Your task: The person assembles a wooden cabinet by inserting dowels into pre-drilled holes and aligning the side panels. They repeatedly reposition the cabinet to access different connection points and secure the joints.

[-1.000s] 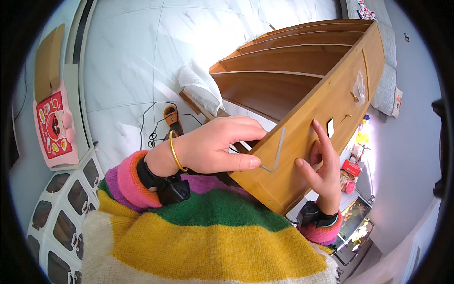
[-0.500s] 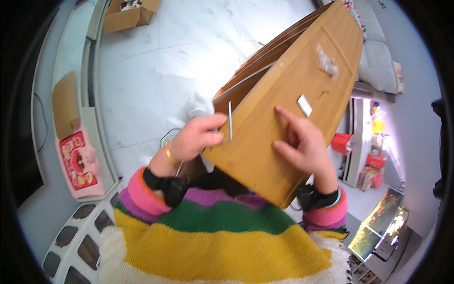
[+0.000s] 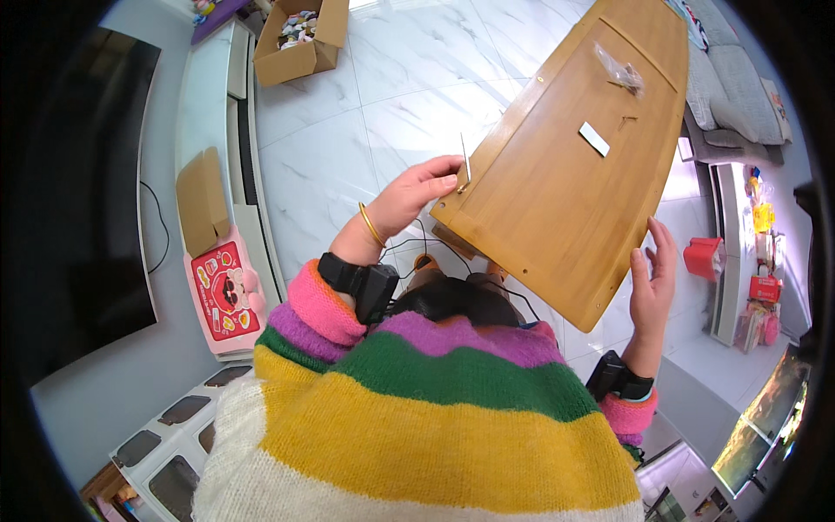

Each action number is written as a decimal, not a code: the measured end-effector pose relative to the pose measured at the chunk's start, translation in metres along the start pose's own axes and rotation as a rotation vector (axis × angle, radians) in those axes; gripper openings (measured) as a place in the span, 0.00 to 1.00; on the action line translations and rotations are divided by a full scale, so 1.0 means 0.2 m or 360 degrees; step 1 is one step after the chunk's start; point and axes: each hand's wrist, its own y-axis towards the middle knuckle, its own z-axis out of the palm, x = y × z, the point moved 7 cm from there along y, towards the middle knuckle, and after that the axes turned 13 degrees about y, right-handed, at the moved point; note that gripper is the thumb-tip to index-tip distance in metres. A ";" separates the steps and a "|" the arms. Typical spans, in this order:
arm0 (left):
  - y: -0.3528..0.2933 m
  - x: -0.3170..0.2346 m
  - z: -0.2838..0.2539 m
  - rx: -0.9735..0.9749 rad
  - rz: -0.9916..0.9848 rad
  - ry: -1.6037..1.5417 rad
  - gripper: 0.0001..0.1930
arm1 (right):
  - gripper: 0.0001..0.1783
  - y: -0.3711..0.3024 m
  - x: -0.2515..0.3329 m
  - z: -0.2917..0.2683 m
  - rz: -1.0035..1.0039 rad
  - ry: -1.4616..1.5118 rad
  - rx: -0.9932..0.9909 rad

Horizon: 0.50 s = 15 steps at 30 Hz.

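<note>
A large wooden cabinet point(image 3: 557, 191) lies before me with its broad, flat panel facing up. At its near left corner, my left hand point(image 3: 417, 193) is pinched on a thin metal hex key point(image 3: 467, 161), whose long arm sticks up above the panel edge. My right hand point(image 3: 652, 278) is beside the right edge of the panel, fingers apart and holding nothing; whether it touches the edge I cannot tell. On the panel lie a small white strip point(image 3: 594, 139), a few brown screws point(image 3: 627, 120) and a clear plastic bag point(image 3: 616, 68) of hardware.
An open cardboard box point(image 3: 300, 61) stands on the marble floor at the far left. A low white cabinet point(image 3: 204, 96) runs along the left, with a pink toy case point(image 3: 228, 291) on it. A grey sofa point(image 3: 739, 87) and a red bin point(image 3: 703, 258) are at right.
My right hand has gone from pointing over the panel to its right edge. The wooden cabinet sits differently in view, its shelved side now hidden. My left hand keeps the hex key at the corner.
</note>
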 end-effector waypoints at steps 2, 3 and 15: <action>0.02 -0.01 -0.01 0.0037 0.0064 0.0062 0.21 | 0.27 -0.11 -0.13 0.02 0.0423 0.0412 -0.0209; 0.02 -0.01 -0.01 0.0069 0.0088 0.0126 0.21 | 0.31 -0.16 -0.15 0.07 0.0480 0.0610 -0.0162; 0.05 -0.05 -0.02 -0.0028 -0.0033 0.0225 0.25 | 0.34 -0.13 -0.10 0.19 0.0421 0.0976 -0.0103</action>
